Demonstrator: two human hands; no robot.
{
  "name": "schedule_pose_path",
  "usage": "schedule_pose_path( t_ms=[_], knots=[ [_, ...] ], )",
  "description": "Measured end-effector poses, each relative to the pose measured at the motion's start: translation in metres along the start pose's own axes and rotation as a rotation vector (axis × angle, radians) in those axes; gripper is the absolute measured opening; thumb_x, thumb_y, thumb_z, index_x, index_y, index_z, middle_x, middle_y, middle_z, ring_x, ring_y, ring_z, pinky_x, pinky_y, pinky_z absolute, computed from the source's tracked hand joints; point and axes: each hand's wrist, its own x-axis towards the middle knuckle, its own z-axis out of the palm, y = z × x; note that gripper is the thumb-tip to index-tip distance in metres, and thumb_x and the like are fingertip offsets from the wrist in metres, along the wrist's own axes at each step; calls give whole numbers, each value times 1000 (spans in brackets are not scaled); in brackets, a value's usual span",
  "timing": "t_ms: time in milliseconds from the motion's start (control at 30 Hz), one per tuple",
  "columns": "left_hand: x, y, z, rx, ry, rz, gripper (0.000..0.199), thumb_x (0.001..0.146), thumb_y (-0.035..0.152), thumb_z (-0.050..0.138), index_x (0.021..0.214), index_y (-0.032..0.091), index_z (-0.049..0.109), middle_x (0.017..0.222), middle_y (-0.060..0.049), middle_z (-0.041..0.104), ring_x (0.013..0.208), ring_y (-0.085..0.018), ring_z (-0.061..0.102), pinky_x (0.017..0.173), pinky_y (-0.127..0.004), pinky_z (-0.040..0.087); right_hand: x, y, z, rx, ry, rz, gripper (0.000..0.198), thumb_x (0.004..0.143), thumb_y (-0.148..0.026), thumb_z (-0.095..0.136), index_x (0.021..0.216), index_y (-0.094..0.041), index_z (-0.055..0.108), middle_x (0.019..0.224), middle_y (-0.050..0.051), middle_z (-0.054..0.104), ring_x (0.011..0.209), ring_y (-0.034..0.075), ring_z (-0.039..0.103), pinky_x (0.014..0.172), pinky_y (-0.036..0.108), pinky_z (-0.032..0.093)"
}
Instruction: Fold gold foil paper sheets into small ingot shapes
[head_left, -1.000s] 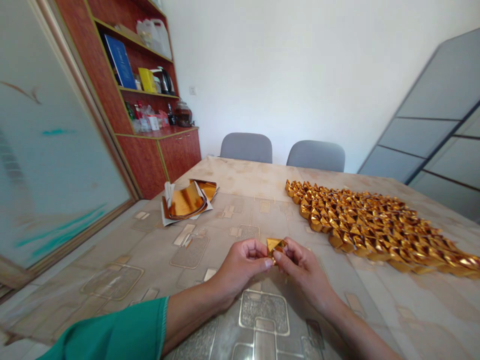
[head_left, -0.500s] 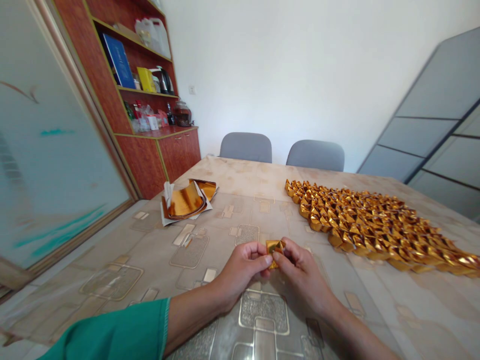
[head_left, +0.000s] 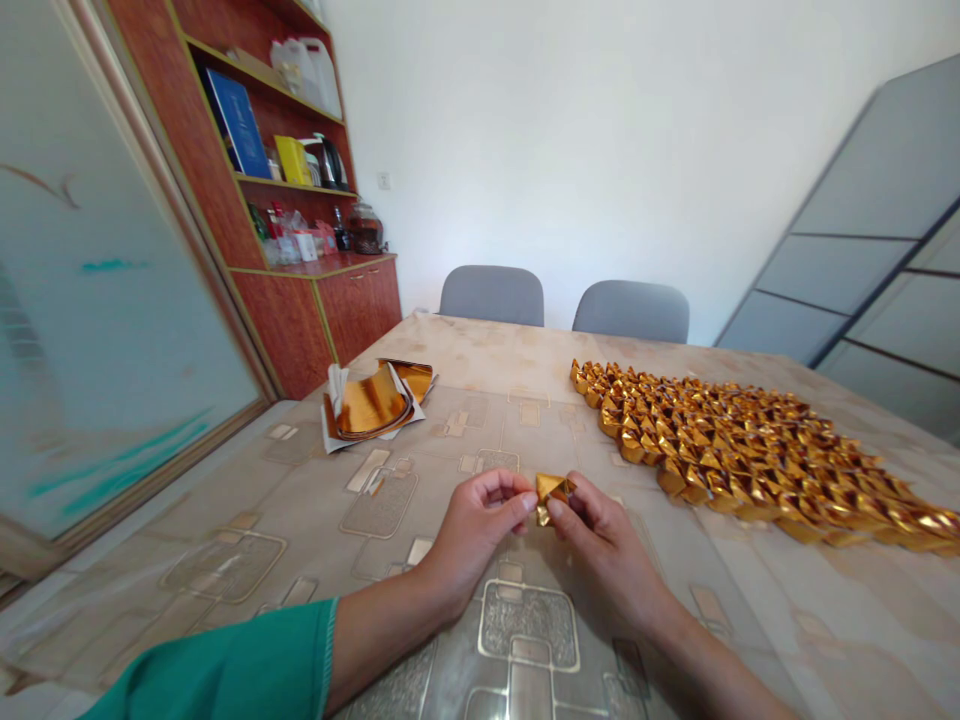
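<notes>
Between my two hands, just above the patterned tabletop, is a small folded piece of gold foil paper (head_left: 553, 487). My left hand (head_left: 484, 525) pinches its left edge between thumb and fingers. On the other side my right hand (head_left: 604, 525) grips it, thumb pressed on the front and fingers behind. A triangular flap shows at its top; its back is hidden. To the right stand many folded gold paper ingots (head_left: 720, 440) packed in rows. Loose gold foil sheets (head_left: 371, 400) with white backing lie in a curled stack at the left.
A clear patterned cover lies over the table (head_left: 450, 350). Two grey chairs (head_left: 491, 293) (head_left: 631, 308) stand at its far side. A red-brown cabinet (head_left: 352, 300) with shelved items is at the back left, beside a frosted glass door (head_left: 112, 300).
The folded gold paper has turned in my fingers, so its triangular flap shows more. My left fingers have shifted slightly left, to its edge. The ingots and the sheets stay put.
</notes>
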Motion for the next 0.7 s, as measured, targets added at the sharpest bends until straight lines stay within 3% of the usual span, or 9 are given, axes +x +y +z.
schedule_pose_path(
  t_ms=[300, 467, 567, 700],
  knots=[
    [1, 2, -1, 40, 34, 8, 20, 68, 29, 77, 77, 13, 69, 68, 1, 63, 62, -10, 52, 60, -23, 41, 1, 0, 0, -56, 3, -22, 32, 96, -43, 52, 75, -22, 46, 66, -5, 43, 62, 13, 38, 55, 25, 28],
    [2, 2, -2, 9, 0, -59, 27, 65, 33, 82, 76, 13, 68, 67, 1, 62, 60, -10, 50, 59, -23, 39, 1, -3, 2, -113, 22, -30, 32, 94, -43, 54, 72, -22, 46, 63, -5, 44, 59, 13, 39, 53, 26, 26],
    [4, 1, -5, -70, -39, -144, 33, 62, 36, 86, 75, 13, 66, 66, 3, 59, 58, -8, 48, 58, -22, 37, 1, -7, 0, 7, -4, 3, 34, 92, -47, 57, 72, -21, 48, 64, -4, 44, 61, 14, 39, 54, 26, 29],
    [6, 4, -7, -189, -154, -247, 38, 60, 36, 88, 77, 15, 62, 64, 5, 55, 56, -6, 46, 58, -22, 35, 1, -13, -7, 383, -92, 100, 45, 95, -59, 43, 81, -20, 59, 75, 1, 53, 70, 17, 47, 64, 30, 38]
  ],
)
